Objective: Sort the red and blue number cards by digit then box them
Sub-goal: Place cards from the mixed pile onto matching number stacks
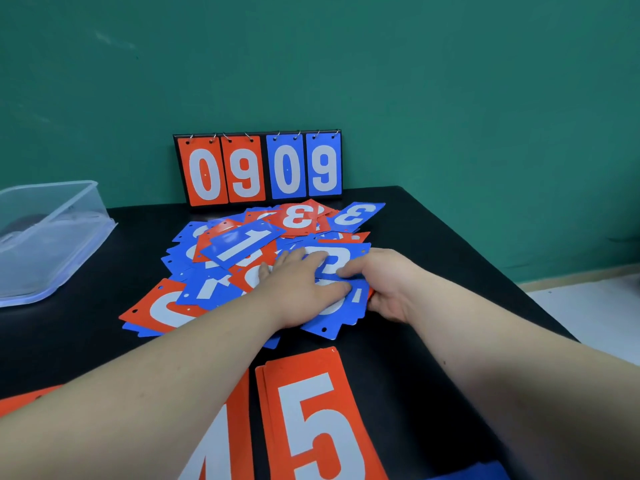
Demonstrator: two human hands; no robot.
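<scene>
Mixed card pile (242, 251) sits mid-tabletop (433, 237). I read the left hand (298, 289) as flat on the pile's near side, fingers straight, gripping nothing. Right hand (384, 282), at the pile's right edge, pinches a blue card (341, 317). Red 5 stack (311, 410) lies nearer than the pile; clear box (45, 237) to its left.

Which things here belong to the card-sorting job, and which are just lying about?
Job: mixed card pile, red 4 card, red 5 stack, clear plastic box, left hand, right hand.
Lying about: 0909 scoreboard against the wall.
</scene>
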